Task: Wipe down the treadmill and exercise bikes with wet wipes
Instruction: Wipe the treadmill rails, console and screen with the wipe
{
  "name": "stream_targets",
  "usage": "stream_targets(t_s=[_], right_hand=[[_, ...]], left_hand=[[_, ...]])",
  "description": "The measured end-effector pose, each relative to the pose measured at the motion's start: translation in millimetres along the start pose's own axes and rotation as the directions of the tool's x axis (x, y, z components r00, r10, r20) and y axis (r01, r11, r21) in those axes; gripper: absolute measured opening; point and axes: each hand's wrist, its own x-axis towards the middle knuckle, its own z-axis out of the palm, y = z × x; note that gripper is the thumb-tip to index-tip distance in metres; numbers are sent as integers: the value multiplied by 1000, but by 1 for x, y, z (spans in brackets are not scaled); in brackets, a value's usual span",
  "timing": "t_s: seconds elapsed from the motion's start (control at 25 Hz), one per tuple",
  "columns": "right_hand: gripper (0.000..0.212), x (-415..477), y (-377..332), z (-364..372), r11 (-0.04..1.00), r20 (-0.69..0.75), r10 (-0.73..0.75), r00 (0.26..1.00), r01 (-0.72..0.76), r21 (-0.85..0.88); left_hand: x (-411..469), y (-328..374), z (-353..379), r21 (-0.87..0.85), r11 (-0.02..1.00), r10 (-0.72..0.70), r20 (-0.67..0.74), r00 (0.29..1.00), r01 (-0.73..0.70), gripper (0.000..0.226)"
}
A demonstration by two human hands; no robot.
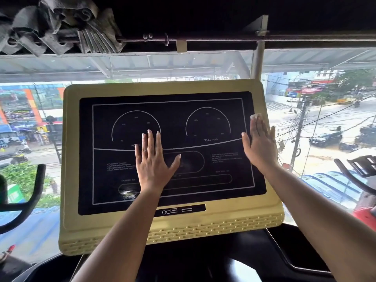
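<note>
On the head camera I see one treadmill console (69,159), cream-framed, with a black display panel (101,129). I count two half-circle dials on the panel, and under the right one I read "SPEED Km/h". At the lower left a label reads roughly "CALORIES Kcal". The two small bullet lists are too fine for me to read. A word beginning "IN" is cut off by the left hand (154,161), which lies flat near the panel's middle, fingers (150,139) straight and spread. The right hand (260,143) lies flat at the panel's right edge, fingers (258,125) straight and close together, pressing one white wet wipe (256,116) against the surface. Only the wipe's corner shows past the fingertips.
</note>
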Motion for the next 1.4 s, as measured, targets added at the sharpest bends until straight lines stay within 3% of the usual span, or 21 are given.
stream_targets(t_s=[0.16,0.6,0.8,0.96,1.04,1.24,1.32,1.4], right_hand=[[70,7,-39,-3,981,4,116,993,-116,153],[71,-7,-168,11,929,-59,-131,990,143,342],[73,-23,-235,18,876,-26,-414,910,406,262],[72,-28,-236,14,827,2,-559,829,557,78],[71,-18,-214,10,868,-24,-496,868,496,10],[84,-8,-198,1,983,-69,-130,989,120,-139],[88,-13,-230,2,996,-72,-11,997,5,-85],[89,-16,-261,3,1000,-59,6,998,-6,3]], left_hand=[[-3,-8,0,21,999,44,11,999,-44,90],[-14,-64,-11,19,987,157,-13,987,-157,89],[-13,-82,-15,26,988,152,-25,988,-151,92],[-8,-100,-20,72,977,202,1,979,-201,91],[-4,-111,-23,87,964,249,16,968,-249,89],[0,-142,-33,88,953,289,18,957,-289,87],[-1,-152,-36,76,955,287,20,958,-288,88],[0,-160,-37,54,960,273,18,962,-274,89]])
